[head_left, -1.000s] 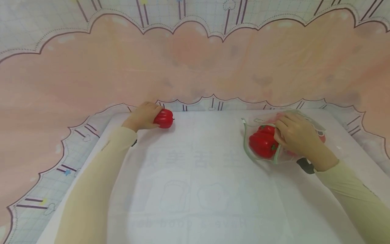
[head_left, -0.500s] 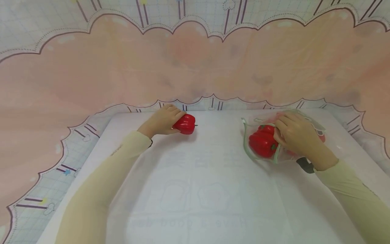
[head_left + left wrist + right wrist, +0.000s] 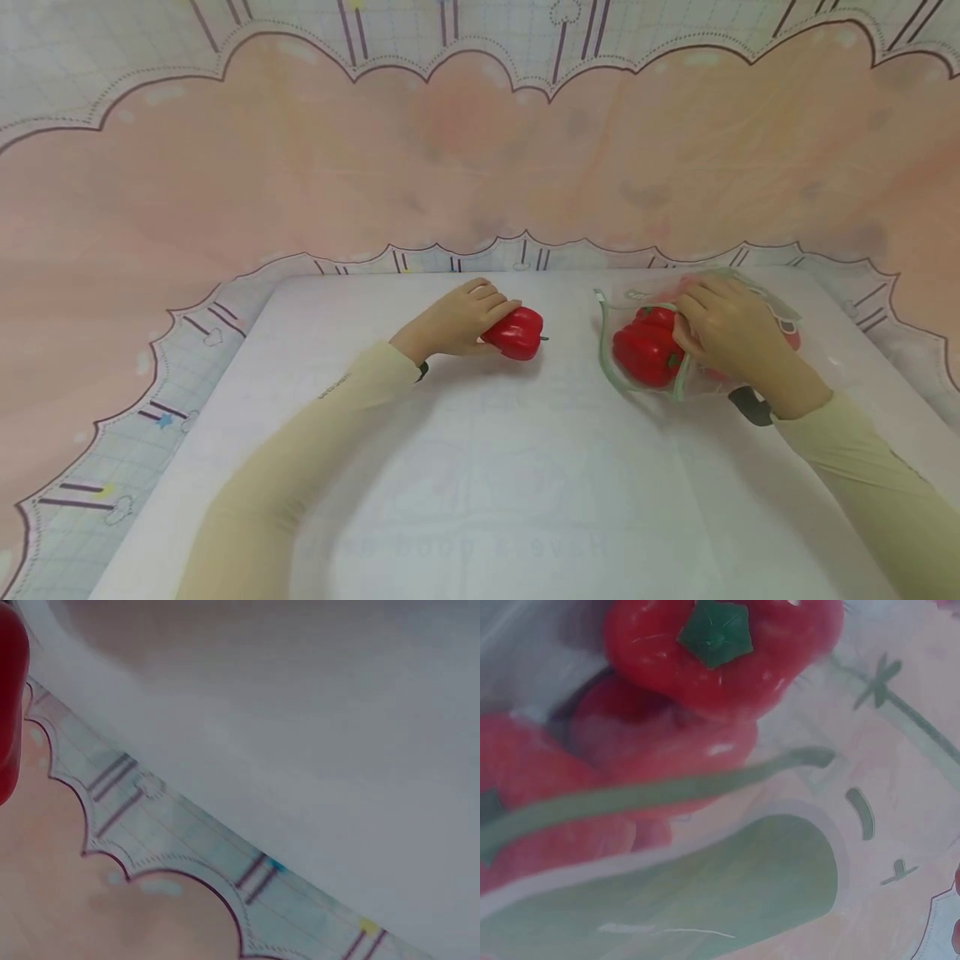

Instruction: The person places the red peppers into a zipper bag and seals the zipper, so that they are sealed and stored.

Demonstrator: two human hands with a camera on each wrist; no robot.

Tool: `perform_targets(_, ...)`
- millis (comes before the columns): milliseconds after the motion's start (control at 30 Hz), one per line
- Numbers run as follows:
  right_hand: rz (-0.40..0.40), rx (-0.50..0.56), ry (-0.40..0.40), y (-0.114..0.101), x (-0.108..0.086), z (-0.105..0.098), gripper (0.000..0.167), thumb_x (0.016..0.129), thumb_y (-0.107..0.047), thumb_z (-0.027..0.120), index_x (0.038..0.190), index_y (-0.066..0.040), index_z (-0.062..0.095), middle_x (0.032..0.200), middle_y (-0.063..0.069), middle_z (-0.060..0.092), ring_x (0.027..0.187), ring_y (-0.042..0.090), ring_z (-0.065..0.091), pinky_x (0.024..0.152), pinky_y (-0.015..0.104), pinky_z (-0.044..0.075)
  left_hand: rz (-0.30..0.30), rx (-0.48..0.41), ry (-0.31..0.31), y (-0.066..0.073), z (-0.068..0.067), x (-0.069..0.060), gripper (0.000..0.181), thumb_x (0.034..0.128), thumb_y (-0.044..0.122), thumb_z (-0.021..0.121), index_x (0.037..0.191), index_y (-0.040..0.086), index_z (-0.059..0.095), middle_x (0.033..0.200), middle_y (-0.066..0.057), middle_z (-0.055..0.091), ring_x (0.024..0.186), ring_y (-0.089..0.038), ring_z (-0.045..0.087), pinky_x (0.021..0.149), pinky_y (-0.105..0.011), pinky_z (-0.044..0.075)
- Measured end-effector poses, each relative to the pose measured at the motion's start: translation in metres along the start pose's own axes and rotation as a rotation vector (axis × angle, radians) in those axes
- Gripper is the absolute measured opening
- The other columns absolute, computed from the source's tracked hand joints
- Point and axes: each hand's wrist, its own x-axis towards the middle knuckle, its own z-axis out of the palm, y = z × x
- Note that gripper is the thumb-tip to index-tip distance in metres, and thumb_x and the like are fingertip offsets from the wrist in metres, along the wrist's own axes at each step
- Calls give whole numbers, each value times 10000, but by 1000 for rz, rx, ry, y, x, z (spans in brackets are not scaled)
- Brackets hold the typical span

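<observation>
My left hand (image 3: 459, 321) grips a red bell pepper (image 3: 523, 335) from its left side, with the thin stem pointing right. In the left wrist view only a sliver of that red pepper (image 3: 9, 705) shows at the left edge. To the right lies a clear zip bag (image 3: 604, 346) with green edging, its mouth facing left. Red bell peppers (image 3: 647, 348) are inside it. My right hand (image 3: 723, 337) pinches the bag's upper edge, its fingertips partly hidden. The right wrist view shows red peppers (image 3: 724, 660) through the printed plastic, one with a green stem cap.
Both hands are over a white table (image 3: 480, 467) with faint lettering showing on it. Behind it hangs a peach and blue patterned cloth (image 3: 480, 167), which also runs down the table's left and right sides.
My left hand has carried the red bell pepper rightward and slightly nearer, closer to the bag. The right hand and the bag have stayed in place.
</observation>
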Motion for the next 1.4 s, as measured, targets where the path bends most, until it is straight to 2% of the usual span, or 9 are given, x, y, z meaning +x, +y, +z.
perform_targets(400,20,-3,-14,-1,-2,1,130,705,-68,600,766,45,583,754,180,629,809,344,584,761,466,538,103,-30,75,42,1,38,601,825,406,676,1308,91,507,1178,-31,635,1097,-184,564,1058,-349,404)
perform_targets(667,16,-10,-11,-2,-3,1,122,702,-65,600,751,44,579,734,172,618,796,340,582,738,455,538,118,-90,88,63,2,62,589,842,442,645,1311,113,507,1197,-8,628,1114,-160,545,1062,-316,387)
perform_targets(867,21,-18,-14,-2,-3,0,121,702,-64,609,750,43,580,742,173,622,804,341,584,742,456,538,124,-86,80,75,1,77,589,861,463,609,1325,118,498,1202,4,623,1125,-150,534,1073,-294,364)
perform_targets(1100,13,-23,-17,-3,-4,0,137,679,-62,652,750,31,582,762,172,631,798,329,588,747,460,548,130,-72,106,87,1,89,573,869,454,594,1324,119,501,1196,4,627,1114,-156,540,1073,-303,364)
perform_targets(1400,12,-12,-14,-1,-4,0,116,700,-63,614,743,36,572,765,177,630,826,346,597,767,476,544,134,-81,85,88,2,96,575,866,458,586,1329,129,497,1215,16,617,1145,-145,522,1082,-301,354)
